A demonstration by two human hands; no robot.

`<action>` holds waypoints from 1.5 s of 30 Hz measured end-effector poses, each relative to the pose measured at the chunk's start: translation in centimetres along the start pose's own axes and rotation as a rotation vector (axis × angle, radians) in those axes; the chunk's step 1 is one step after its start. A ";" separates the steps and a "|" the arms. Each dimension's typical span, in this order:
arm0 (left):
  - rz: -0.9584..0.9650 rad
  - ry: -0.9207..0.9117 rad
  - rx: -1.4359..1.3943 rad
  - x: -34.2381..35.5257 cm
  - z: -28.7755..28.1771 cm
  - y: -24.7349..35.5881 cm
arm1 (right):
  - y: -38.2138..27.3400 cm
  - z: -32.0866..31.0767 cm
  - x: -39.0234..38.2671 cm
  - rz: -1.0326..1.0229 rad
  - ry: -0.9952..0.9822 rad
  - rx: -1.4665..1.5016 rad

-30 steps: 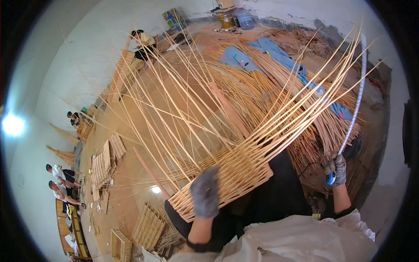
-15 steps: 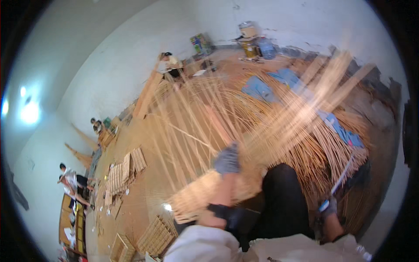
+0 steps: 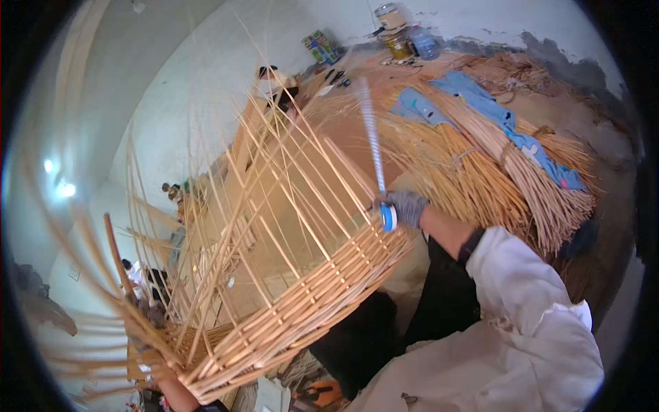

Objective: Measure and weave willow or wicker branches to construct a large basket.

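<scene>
My gloved right hand grips a blue-and-white tape measure, its long blade standing upward, at the right end of a half-woven willow basket. Long uncut rods rise from the weave. At the lower left, my gloved left hand holds the rods at the basket's other end, partly hidden behind them and blurred. My dark-clad legs show below the weave.
Bundles of willow rods with blue cloth lie at the right. Containers and a water jug stand by the back wall. Co-workers sit or crouch along the left wall.
The basket has swung round, its rods now fanning leftward. My left hand has moved to the lower left; my right hand has risen with the tape measure to the basket's right end.
</scene>
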State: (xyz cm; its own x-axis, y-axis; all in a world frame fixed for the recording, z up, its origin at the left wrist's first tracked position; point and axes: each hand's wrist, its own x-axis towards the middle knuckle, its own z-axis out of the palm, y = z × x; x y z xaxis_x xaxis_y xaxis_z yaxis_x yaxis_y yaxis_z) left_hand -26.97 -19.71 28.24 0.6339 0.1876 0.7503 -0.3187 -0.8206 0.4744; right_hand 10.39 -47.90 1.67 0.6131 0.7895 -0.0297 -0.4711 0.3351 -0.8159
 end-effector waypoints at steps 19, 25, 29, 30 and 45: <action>-0.389 -0.381 0.475 -9.9 4.2 -15.4 | -15.5 7.4 -6.2 -0.375 0.609 -0.573; -0.535 -0.567 0.717 -8.1 4.0 -13.8 | -14.3 9.7 -11.0 -0.280 0.367 -0.361; -0.665 -0.683 0.888 -10.0 4.8 -13.8 | -12.6 6.0 -11.6 -0.341 0.561 -0.225; -0.708 -0.720 0.939 -11.0 4.6 -13.7 | -11.9 5.4 -11.9 -0.374 0.500 -0.172; -0.269 -0.610 1.049 -5.9 9.4 -16.8 | -12.5 5.5 -12.4 -0.659 0.319 -0.471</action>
State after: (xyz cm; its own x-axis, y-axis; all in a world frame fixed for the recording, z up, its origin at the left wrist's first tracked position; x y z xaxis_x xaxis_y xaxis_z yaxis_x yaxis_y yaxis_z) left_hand -18.78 -12.10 11.49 0.9054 0.3653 0.2165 0.4107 -0.8828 -0.2280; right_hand 5.19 -59.01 15.46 0.8501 0.3042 0.4299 0.3105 0.3699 -0.8757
